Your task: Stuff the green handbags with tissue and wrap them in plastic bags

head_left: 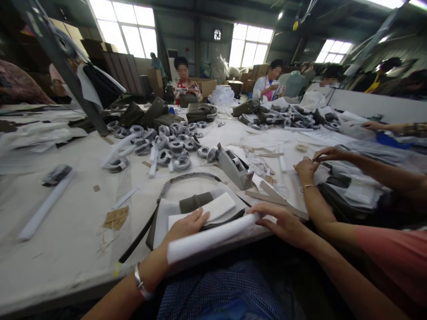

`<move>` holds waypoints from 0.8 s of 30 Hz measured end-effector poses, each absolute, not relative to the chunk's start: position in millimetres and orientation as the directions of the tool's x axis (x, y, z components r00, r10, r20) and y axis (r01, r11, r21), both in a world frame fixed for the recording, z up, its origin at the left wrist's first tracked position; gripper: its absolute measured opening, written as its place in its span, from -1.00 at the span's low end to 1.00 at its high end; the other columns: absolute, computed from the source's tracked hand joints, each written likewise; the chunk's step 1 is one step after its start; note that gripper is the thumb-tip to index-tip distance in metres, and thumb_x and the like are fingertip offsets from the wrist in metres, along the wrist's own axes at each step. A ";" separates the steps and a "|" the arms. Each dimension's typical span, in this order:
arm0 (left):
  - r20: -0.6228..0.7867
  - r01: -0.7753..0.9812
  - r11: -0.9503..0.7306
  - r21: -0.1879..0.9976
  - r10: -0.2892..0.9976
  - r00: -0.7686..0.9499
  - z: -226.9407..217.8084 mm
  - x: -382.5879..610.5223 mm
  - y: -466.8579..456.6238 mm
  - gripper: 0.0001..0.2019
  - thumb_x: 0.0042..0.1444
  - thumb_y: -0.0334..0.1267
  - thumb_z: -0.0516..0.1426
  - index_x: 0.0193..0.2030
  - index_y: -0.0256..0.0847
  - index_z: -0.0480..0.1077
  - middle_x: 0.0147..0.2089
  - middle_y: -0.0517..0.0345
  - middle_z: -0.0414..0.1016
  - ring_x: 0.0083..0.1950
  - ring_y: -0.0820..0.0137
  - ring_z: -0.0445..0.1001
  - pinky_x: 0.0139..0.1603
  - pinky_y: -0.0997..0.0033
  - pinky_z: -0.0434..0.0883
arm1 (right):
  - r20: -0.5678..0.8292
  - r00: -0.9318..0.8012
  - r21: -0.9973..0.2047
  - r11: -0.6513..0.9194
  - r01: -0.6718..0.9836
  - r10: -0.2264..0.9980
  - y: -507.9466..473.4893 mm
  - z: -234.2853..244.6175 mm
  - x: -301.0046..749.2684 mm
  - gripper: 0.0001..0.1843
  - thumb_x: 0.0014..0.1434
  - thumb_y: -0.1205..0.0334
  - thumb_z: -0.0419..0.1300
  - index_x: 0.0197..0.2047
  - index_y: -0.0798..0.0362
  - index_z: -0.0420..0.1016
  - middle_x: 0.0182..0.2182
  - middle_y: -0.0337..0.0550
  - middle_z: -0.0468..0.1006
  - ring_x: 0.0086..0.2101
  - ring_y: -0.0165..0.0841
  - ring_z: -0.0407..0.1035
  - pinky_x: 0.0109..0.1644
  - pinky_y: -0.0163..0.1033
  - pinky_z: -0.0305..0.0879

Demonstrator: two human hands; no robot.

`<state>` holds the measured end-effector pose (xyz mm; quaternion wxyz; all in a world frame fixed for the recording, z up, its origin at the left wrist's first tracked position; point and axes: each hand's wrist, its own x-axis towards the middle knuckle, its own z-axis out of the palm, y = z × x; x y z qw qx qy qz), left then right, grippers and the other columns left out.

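Note:
A dark olive bag (154,231) lies at the table's near edge, its strap (187,174) arching behind it. On top of it rest a rolled olive piece (195,202) and a folded white foam sheet (218,208). My left hand (188,226) lies flat on that sheet, fingers stretched out. A long white foam roll (213,238) slants in front of the bag, passing over my left wrist. Its far right end is pinched between the thumb and fingers of my right hand (278,222).
A tape dispenser (235,169) stands behind the bag. Several coiled straps (182,162) are heaped beyond it. Another foam roll (46,206) lies at left. Close on my right, a co-worker's hands (307,169) work over a dark bag (336,195). Several people sit across the table.

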<state>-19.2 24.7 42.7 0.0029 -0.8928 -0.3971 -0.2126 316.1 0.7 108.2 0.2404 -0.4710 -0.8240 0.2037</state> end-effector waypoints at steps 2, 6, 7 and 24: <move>0.319 0.687 -0.704 0.181 0.703 0.636 51.3 -23.1 30.0 -0.41 0.01 -0.51 0.09 0.22 -0.10 0.37 0.20 0.02 0.49 0.05 0.26 0.58 -0.01 0.38 0.53 | 0.238 -0.442 -0.480 0.500 0.721 0.865 -21.9 85.8 325.1 -0.74 0.28 0.27 0.12 0.00 -0.08 0.54 -0.05 -0.10 0.60 0.00 -0.21 0.45 0.14 -0.07 0.38; 0.152 0.681 -0.687 0.253 0.724 0.673 64.4 -26.4 35.0 -0.35 0.04 -0.50 0.10 0.31 -0.05 0.28 0.28 0.02 0.39 0.11 0.21 0.54 0.08 0.26 0.49 | 0.391 -0.393 -0.311 0.521 0.795 0.832 -39.2 46.3 304.1 -0.68 0.32 0.32 0.07 0.04 -0.10 0.55 -0.06 -0.09 0.60 -0.02 -0.18 0.41 0.13 0.01 0.36; 0.134 0.679 -0.686 0.262 0.722 0.678 66.8 -26.4 35.3 -0.36 0.05 -0.49 0.11 0.31 -0.05 0.28 0.28 0.01 0.39 0.13 0.20 0.53 0.10 0.25 0.49 | 0.431 -0.383 -0.275 0.523 0.807 0.817 -39.4 39.2 293.7 -0.66 0.34 0.32 0.05 0.06 -0.10 0.55 -0.06 -0.09 0.61 -0.02 -0.17 0.41 0.13 0.03 0.35; 0.287 0.712 -0.698 0.075 0.699 0.655 40.0 -22.8 9.9 -0.22 0.07 -0.22 0.30 0.39 -0.24 0.10 0.37 -0.27 0.25 0.31 0.05 0.34 0.24 0.06 0.40 | 0.676 -0.163 -0.214 0.402 0.890 0.719 -19.4 2.6 237.9 -0.65 0.33 0.40 0.03 -0.10 -0.07 0.63 -0.22 -0.07 0.63 -0.18 -0.23 0.50 -0.05 -0.10 0.45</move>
